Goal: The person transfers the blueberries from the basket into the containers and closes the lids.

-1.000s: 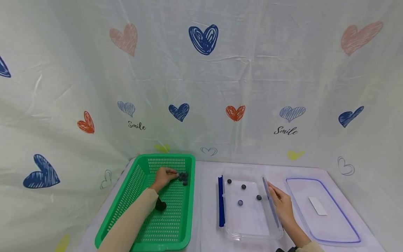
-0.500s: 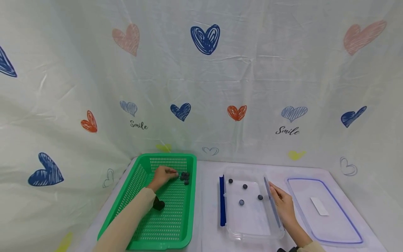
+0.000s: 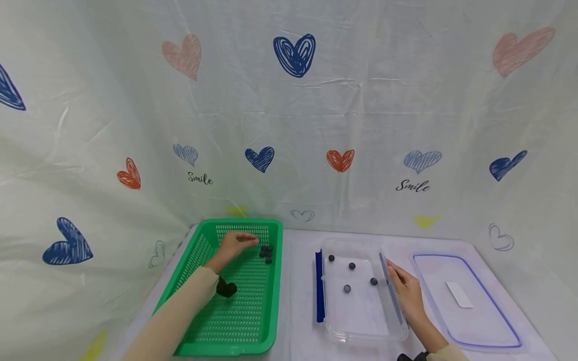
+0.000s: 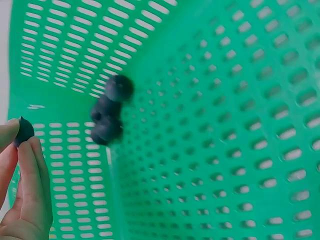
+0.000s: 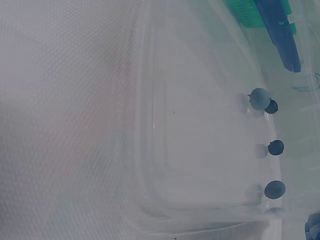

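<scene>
My left hand [image 3: 234,245] pinches a blueberry [image 4: 25,132] between thumb and fingers, above the far part of the green basket [image 3: 273,301]. Just beside it in the basket's far right corner lies a cluster of several blueberries [image 4: 110,112]. My right hand [image 3: 408,293] holds the raised right-side flap [image 3: 394,291] of a clear plastic container [image 3: 356,336], thumb and fingers at the flap. Inside the container several blueberries [image 3: 352,266] lie spread apart on the bottom. The right hand itself is out of sight in the right wrist view.
A blue locking flap [image 3: 319,287] stands out along the container's left side. To the right lies a clear lid with a blue seal [image 3: 487,296] and a white label [image 3: 459,295]. A curtain printed with hearts [image 3: 293,115] hangs behind the table.
My left hand has risen slightly away from the berry cluster with the pinched blueberry. My right hand keeps its hold on the flap. The head view has shifted a little.
</scene>
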Demonstrator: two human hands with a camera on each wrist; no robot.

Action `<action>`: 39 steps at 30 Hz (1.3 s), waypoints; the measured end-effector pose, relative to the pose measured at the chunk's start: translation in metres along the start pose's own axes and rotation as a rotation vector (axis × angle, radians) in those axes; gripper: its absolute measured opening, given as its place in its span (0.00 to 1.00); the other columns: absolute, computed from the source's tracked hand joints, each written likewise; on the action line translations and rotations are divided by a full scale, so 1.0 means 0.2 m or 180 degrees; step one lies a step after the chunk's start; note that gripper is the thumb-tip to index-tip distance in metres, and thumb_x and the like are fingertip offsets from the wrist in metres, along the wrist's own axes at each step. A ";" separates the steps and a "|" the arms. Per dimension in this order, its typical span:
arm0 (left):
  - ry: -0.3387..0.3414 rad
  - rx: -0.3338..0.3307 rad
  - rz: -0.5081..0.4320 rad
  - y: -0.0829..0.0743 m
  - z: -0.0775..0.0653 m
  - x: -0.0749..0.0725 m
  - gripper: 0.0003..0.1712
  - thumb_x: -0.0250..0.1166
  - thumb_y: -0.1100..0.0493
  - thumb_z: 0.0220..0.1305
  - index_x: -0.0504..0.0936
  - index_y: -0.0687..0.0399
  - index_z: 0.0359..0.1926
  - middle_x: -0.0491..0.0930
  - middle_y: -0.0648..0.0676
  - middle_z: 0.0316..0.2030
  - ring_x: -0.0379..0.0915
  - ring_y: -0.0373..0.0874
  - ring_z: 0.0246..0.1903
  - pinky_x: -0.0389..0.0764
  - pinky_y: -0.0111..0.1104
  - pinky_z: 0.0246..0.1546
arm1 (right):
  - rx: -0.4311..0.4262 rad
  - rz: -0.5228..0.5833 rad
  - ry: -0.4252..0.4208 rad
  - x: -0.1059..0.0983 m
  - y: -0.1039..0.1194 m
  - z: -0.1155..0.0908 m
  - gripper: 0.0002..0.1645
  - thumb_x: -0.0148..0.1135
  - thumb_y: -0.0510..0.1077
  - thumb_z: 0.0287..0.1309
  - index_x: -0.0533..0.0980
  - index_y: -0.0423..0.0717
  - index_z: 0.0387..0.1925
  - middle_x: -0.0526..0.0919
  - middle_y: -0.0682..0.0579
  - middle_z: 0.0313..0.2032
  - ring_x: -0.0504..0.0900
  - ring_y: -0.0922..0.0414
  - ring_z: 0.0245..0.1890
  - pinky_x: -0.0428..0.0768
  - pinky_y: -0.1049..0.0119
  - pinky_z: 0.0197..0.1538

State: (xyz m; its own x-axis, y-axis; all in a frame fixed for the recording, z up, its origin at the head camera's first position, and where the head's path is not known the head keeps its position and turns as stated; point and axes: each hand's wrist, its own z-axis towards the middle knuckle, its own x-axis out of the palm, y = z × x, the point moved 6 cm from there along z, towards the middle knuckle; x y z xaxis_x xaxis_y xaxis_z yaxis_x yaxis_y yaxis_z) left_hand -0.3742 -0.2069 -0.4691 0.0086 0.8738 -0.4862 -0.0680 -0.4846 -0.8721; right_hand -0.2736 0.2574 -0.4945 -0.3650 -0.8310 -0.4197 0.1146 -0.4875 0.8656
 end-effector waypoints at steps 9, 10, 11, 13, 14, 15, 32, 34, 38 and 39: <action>0.0148 0.0005 -0.0267 -0.10 -0.01 -0.02 0.18 0.69 0.50 0.53 0.84 0.53 0.44 0.82 0.53 0.41 0.77 0.46 0.43 0.75 0.44 0.46 | 0.0067 -0.0022 0.0006 0.00 0.00 0.00 0.23 0.53 0.52 0.64 0.75 0.42 0.54 0.77 0.44 0.51 0.69 0.79 0.38 0.67 0.87 0.36; 0.0176 0.0009 -0.0308 -0.11 -0.01 -0.02 0.18 0.69 0.50 0.53 0.84 0.52 0.44 0.82 0.53 0.42 0.76 0.46 0.44 0.75 0.45 0.47 | 0.0069 -0.0031 0.0011 0.00 0.00 0.00 0.23 0.52 0.52 0.64 0.75 0.42 0.54 0.77 0.44 0.51 0.69 0.78 0.38 0.67 0.87 0.36; 0.0209 0.0027 -0.0341 -0.13 -0.01 -0.02 0.18 0.69 0.50 0.53 0.83 0.53 0.44 0.81 0.53 0.43 0.76 0.46 0.45 0.74 0.46 0.48 | 0.0066 -0.0036 0.0015 0.00 0.00 0.00 0.23 0.52 0.52 0.64 0.75 0.42 0.55 0.77 0.43 0.51 0.69 0.77 0.38 0.68 0.86 0.35; 0.0268 0.0039 -0.0383 -0.17 -0.01 -0.01 0.18 0.68 0.50 0.54 0.83 0.52 0.45 0.81 0.53 0.44 0.75 0.47 0.46 0.74 0.46 0.49 | 0.0061 -0.0044 0.0016 0.00 0.00 0.00 0.23 0.52 0.51 0.65 0.74 0.42 0.55 0.77 0.43 0.51 0.69 0.77 0.38 0.68 0.86 0.35; 0.0292 0.0029 -0.0402 -0.18 -0.01 -0.01 0.18 0.68 0.50 0.54 0.83 0.51 0.45 0.81 0.52 0.44 0.75 0.46 0.46 0.73 0.46 0.50 | 0.0056 -0.0044 0.0018 0.00 0.00 0.00 0.23 0.52 0.51 0.65 0.74 0.42 0.55 0.77 0.43 0.51 0.69 0.77 0.37 0.68 0.86 0.35; 0.0302 0.0015 -0.0400 -0.20 0.00 0.00 0.19 0.69 0.49 0.53 0.83 0.50 0.45 0.81 0.51 0.44 0.75 0.46 0.46 0.73 0.46 0.50 | 0.0053 -0.0049 0.0017 -0.01 0.01 0.00 0.24 0.52 0.51 0.65 0.74 0.42 0.55 0.77 0.43 0.51 0.70 0.77 0.37 0.68 0.86 0.35; 0.0665 0.0240 -0.0559 -0.52 0.00 0.23 0.16 0.70 0.51 0.52 0.85 0.52 0.42 0.82 0.51 0.39 0.77 0.43 0.41 0.74 0.45 0.49 | 0.0069 -0.0002 0.0010 0.00 -0.01 0.00 0.23 0.53 0.51 0.64 0.75 0.43 0.55 0.77 0.45 0.51 0.68 0.80 0.39 0.67 0.87 0.37; 0.0725 0.0336 -0.0500 -0.57 0.00 0.28 0.15 0.70 0.52 0.52 0.85 0.52 0.41 0.83 0.50 0.38 0.78 0.42 0.40 0.76 0.41 0.47 | 0.0069 0.0011 0.0005 0.00 0.00 0.00 0.23 0.53 0.52 0.64 0.75 0.43 0.55 0.77 0.45 0.51 0.68 0.81 0.39 0.67 0.88 0.37; 0.0852 0.0452 -0.0442 -0.67 0.00 0.36 0.13 0.70 0.54 0.52 0.86 0.51 0.40 0.83 0.49 0.36 0.78 0.41 0.38 0.78 0.35 0.43 | 0.0059 0.0048 -0.0004 0.00 0.00 0.00 0.23 0.53 0.51 0.64 0.75 0.43 0.54 0.77 0.45 0.51 0.69 0.80 0.40 0.67 0.87 0.38; 0.0867 0.0469 -0.0411 -0.69 -0.01 0.38 0.12 0.70 0.54 0.52 0.86 0.50 0.39 0.83 0.48 0.36 0.78 0.40 0.38 0.78 0.34 0.42 | 0.0053 0.0047 -0.0005 0.00 0.00 0.00 0.23 0.53 0.51 0.64 0.75 0.43 0.54 0.77 0.45 0.51 0.69 0.80 0.39 0.68 0.87 0.37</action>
State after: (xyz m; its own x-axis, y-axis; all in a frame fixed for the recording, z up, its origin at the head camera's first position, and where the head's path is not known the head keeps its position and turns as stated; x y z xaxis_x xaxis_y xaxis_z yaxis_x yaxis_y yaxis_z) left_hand -0.3630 -0.0732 -0.3862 0.2915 0.8751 -0.3863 -0.1922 -0.3420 -0.9198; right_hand -0.2733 0.2584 -0.4948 -0.3649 -0.8377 -0.4065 0.1046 -0.4707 0.8761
